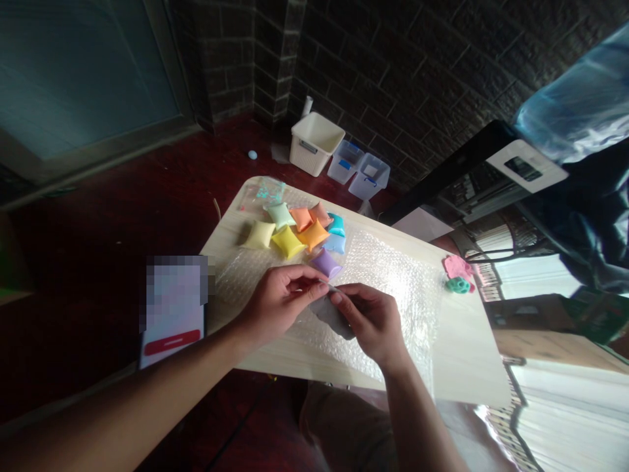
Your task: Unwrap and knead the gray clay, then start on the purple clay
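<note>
My left hand (280, 298) and my right hand (371, 321) meet over the small wooden table (462, 354), and both pinch a grey packet (331, 314) of soft clay at its top edge. Just beyond the hands lies a purple packet (325, 262). Farther back sits a cluster of several pastel packets: yellow (287, 242), pale yellow (259, 235), light green (280, 214), orange (313, 235) and blue (337, 226). A sheet of bubble wrap (393, 275) covers the table under them.
Pink and green small moulds (458, 274) lie near the table's right edge. A clear plastic bag (265, 190) lies at the far corner. A phone (174, 308) stands at the left edge. On the floor behind are a white bin (314, 141) and two clear boxes (368, 176).
</note>
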{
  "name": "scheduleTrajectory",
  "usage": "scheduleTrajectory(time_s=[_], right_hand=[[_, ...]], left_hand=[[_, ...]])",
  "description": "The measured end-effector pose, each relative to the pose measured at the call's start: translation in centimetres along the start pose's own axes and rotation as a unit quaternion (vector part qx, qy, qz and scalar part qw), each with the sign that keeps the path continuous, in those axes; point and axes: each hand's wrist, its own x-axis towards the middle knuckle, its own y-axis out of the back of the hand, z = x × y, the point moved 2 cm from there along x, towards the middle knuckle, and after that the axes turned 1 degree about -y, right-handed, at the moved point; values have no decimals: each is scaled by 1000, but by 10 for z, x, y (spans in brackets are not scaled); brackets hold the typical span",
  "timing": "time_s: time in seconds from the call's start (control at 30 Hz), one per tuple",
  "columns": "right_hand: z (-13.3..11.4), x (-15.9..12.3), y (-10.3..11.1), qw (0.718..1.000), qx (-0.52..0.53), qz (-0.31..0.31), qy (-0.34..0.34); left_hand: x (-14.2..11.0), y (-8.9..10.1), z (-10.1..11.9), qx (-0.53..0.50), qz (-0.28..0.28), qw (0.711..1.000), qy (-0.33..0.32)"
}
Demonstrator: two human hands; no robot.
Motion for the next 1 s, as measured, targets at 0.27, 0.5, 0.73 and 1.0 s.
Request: scheduleTrajectory(time_s=[0.27,0.5,0.73,1.0], right_hand=[[-1,1,-2,999,47,-9,-10],[1,3,2,999,47,5,-11],[1,4,2,996,78,22,-22],[-2,6,2,993,110,35,-34]], left_hand=[[2,3,0,9,0,1000,8],[4,3,0,-6,-7,1000,18],[7,5,-1,-16,29,999,39],[6,4,2,-41,17,997,56]])
